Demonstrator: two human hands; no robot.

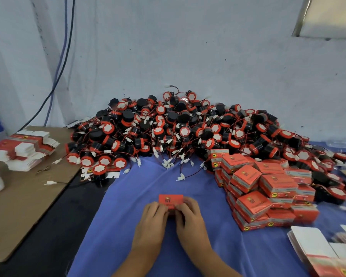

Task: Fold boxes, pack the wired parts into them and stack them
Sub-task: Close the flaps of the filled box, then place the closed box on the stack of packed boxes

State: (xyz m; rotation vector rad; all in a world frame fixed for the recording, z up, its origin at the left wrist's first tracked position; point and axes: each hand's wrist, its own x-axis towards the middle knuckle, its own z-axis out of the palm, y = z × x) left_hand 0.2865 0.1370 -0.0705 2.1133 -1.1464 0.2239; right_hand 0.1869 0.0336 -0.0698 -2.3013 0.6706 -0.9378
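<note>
**Rough pale wall behind a cloth-covered bench**

The wall [188,47] ahead is rough whitewashed plaster, scuffed and specked, under flat, cool light. Towards its left side a black cable [72,21] and a blue cable [58,66] run down side by side. At the upper right hangs a pale metal-framed panel [328,17]; window or board, I cannot tell. The bench [48,246] is dark, with a blue cloth [148,186] spread across it and a brown cardboard sheet [28,206] lying on its left part.
</note>
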